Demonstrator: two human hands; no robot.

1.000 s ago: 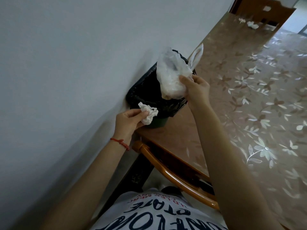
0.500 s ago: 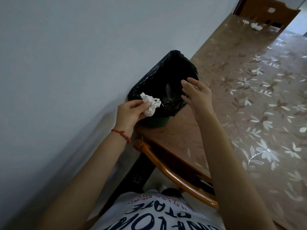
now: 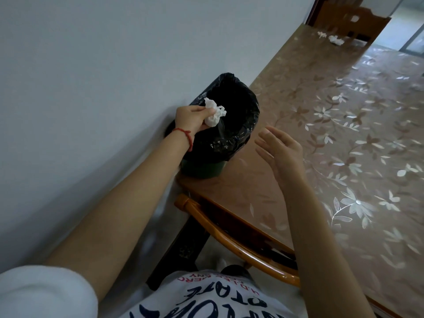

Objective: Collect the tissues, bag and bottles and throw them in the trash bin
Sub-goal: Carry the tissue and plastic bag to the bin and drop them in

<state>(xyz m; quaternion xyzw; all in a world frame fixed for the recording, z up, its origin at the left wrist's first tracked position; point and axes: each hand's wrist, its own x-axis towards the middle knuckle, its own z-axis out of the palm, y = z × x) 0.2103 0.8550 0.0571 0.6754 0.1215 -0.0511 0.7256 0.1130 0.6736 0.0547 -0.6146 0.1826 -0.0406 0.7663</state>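
While over bin: L hand, tissue.

Scene is dim and bluish. Daylight enters from the doorway at upper right, glinting off the glossy table cover. Wide-angle distortion bends edges. Far tissues appear slightly soft.

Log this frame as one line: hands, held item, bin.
left hand: holds crumpled tissue over trash bin | right hand: open, empty | far tissues: on table
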